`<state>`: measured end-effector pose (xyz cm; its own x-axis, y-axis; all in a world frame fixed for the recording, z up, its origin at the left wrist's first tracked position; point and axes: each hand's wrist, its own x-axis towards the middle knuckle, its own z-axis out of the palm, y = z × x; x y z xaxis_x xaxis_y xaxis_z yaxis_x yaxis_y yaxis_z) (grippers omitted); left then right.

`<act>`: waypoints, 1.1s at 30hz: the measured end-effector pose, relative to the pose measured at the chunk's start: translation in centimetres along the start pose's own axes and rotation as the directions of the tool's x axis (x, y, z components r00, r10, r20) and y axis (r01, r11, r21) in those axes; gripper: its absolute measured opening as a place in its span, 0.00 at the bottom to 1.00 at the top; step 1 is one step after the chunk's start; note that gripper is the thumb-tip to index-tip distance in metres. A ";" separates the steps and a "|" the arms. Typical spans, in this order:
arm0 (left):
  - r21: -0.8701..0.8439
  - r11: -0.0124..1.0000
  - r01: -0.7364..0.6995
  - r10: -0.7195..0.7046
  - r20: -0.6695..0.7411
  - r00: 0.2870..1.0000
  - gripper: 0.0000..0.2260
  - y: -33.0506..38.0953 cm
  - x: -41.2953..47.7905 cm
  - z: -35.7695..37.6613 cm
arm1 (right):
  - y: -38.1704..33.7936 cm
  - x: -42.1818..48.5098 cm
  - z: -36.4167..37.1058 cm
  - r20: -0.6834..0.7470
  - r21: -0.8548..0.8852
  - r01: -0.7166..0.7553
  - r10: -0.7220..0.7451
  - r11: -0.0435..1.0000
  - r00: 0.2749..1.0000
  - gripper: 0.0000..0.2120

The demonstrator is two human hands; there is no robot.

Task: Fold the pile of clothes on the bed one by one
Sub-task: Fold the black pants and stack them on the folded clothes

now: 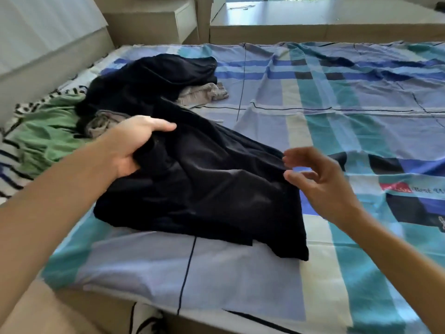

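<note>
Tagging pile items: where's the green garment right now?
Head view, left side: the crumpled green cloth garment lies on black-and-white striped fabric, left of the black clothes pile, beyond the left hand gripping a black cloth garment.

Black garment: soft matt cloth, creased. Bed sheet: smooth woven cloth, checked print, lightly wrinkled. Green garment: matt cloth. Bed frame: smooth matt wood-look board.

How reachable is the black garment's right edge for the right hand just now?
Probably yes: the right hand hovers open beside the black garment, holding nothing, and nothing lies between them.
</note>
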<state>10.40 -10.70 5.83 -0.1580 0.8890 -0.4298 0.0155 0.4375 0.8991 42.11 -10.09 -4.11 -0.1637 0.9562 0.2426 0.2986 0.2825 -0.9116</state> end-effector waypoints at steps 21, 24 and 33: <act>0.861 -0.090 -0.501 0.200 0.508 0.838 0.36 -11.7 5.1 -0.3 | 2.8 -1.6 7.5 0.447 -0.673 0.242 0.124 0.699 0.886 0.39; 0.908 -0.066 -0.413 0.057 0.417 0.907 0.54 -11.5 6.4 -1.5 | 2.8 -1.7 6.6 0.358 -0.628 0.103 0.169 0.771 0.919 0.43; 0.982 0.023 -0.187 0.306 0.171 0.937 0.51 -8.2 6.7 -5.3 | 0.1 -1.7 4.2 0.126 -0.024 -0.423 0.423 0.906 0.897 0.20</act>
<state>3.99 -9.05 -3.94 0.0258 0.9895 -0.1420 0.9995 -0.0233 0.0196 38.50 -12.02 -6.01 -0.1390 0.9679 -0.2096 0.3621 -0.1473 -0.9204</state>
